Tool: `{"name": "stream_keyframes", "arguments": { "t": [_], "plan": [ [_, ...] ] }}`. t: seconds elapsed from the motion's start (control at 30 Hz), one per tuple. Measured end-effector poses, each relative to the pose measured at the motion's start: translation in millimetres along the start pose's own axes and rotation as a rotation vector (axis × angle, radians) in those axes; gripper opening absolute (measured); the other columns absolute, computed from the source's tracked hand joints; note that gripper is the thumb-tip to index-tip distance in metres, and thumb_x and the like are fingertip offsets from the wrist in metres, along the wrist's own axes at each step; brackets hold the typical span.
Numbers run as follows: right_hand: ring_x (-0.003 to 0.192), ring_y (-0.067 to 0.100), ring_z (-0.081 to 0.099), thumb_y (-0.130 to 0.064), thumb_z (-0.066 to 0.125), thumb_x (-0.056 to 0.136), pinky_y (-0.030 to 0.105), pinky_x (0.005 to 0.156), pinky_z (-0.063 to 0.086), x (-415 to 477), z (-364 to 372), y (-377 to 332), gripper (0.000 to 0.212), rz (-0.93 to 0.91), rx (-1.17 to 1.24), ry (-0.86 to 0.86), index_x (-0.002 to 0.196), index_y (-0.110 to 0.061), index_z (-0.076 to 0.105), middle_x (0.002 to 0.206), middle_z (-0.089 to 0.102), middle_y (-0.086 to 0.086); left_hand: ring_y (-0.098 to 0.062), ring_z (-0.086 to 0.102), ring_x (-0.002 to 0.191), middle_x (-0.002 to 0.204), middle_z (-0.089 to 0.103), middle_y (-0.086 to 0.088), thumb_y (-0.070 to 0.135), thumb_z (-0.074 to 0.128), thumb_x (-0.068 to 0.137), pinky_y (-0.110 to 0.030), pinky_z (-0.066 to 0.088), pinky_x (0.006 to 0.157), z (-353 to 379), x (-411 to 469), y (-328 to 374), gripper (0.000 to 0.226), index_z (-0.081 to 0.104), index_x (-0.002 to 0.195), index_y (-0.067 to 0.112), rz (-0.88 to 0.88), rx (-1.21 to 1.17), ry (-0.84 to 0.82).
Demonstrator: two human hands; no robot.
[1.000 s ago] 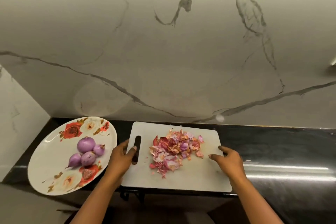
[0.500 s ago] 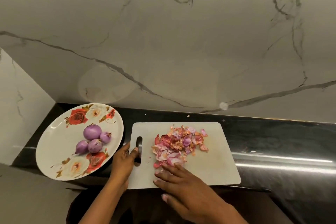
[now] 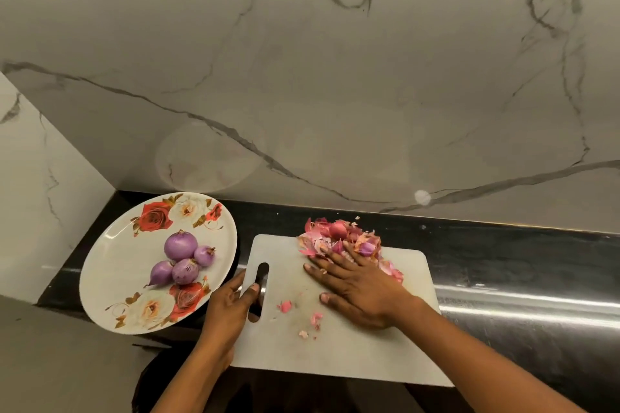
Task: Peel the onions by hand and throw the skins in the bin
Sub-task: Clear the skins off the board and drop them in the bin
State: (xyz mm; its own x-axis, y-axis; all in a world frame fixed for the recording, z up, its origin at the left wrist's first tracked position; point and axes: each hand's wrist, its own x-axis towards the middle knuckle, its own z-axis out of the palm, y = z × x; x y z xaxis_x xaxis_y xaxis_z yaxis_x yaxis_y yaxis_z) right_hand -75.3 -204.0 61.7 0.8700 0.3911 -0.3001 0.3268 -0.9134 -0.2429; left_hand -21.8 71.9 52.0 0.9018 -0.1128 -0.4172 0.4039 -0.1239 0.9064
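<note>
Your L hand [image 3: 235,303] grips the board [image 3: 335,355] by its slot; your R hand [image 3: 355,282], fingers straight & spread, presses the skins [image 3: 335,233] at the board's top edge, frame centre; 4 onions [image 3: 184,258] on plate [image 3: 114,265], left.

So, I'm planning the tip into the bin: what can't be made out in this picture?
Bin: none in the head view; any bin lies outside the frame.
Onion skins: the right hand lies flat over the pile's near part.
Cutting board: the left hand covers part of its handle slot; whether it is lifted cannot be told.
Peeled onions on the plate: undersides hidden.
</note>
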Motion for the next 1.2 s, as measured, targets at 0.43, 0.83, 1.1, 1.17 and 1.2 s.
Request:
{"name": "stream_keyframes", "arguments": {
  "t": [0.43, 0.83, 1.1, 1.17, 1.2],
  "plan": [
    [0.157, 0.007, -0.027, -0.05, 0.023, 0.114, 0.041, 0.125, -0.021, -22, -10, -50, 0.058, -0.2, 0.107, 0.013, 0.166, -0.042, -0.002, 0.173, -0.016, -0.018, -0.014, 0.077, 0.085, 0.096, 0.082, 0.004, 0.007, 0.062, 0.104, -0.025, 0.057, 0.064, -3, -8, -5, 0.027, 0.072, 0.117, 0.028, -0.072, 0.015, 0.012],
    [0.156, 0.002, -0.027, -0.063, 0.009, 0.11, 0.044, 0.129, -0.016, -4, 0, -35, 0.064, -0.087, 0.092, -0.024, 0.163, -0.041, -0.018, 0.172, -0.019, -0.015, -0.023, 0.074, 0.083, 0.096, 0.08, -0.011, 0.01, 0.064, 0.103, -0.033, 0.057, 0.066, -6, -1, 5, 0.027, 0.073, 0.128, 0.017, -0.107, 0.07, 0.013],
    [0.153, 0.001, -0.033, -0.063, 0.015, 0.11, 0.042, 0.127, -0.021, -18, -35, -27, 0.065, -0.03, 0.105, -0.007, 0.163, -0.042, -0.015, 0.17, -0.023, -0.017, -0.028, 0.076, 0.098, 0.102, 0.081, -0.008, 0.011, 0.065, 0.102, -0.028, 0.056, 0.066, -16, 3, 12, 0.024, 0.075, 0.123, 0.016, -0.127, 0.109, -0.002],
    [0.155, 0.0, -0.028, -0.058, 0.019, 0.112, 0.037, 0.125, -0.021, -33, -31, -63, 0.063, -0.218, 0.171, -0.075, 0.164, -0.043, -0.013, 0.172, -0.02, -0.018, -0.027, 0.076, 0.092, 0.102, 0.08, -0.011, 0.008, 0.066, 0.101, -0.027, 0.056, 0.063, -18, 7, 10, 0.026, 0.074, 0.126, 0.011, -0.141, 0.097, 0.002],
    [0.155, 0.001, -0.027, -0.056, 0.02, 0.113, 0.038, 0.125, -0.02, -38, -26, -74, 0.062, -0.293, 0.183, -0.128, 0.164, -0.043, -0.012, 0.172, -0.017, -0.019, -0.026, 0.075, 0.089, 0.104, 0.08, -0.013, 0.008, 0.066, 0.101, -0.027, 0.057, 0.062, -18, 7, 10, 0.027, 0.073, 0.127, 0.01, -0.145, 0.091, 0.001]
  ]
}}
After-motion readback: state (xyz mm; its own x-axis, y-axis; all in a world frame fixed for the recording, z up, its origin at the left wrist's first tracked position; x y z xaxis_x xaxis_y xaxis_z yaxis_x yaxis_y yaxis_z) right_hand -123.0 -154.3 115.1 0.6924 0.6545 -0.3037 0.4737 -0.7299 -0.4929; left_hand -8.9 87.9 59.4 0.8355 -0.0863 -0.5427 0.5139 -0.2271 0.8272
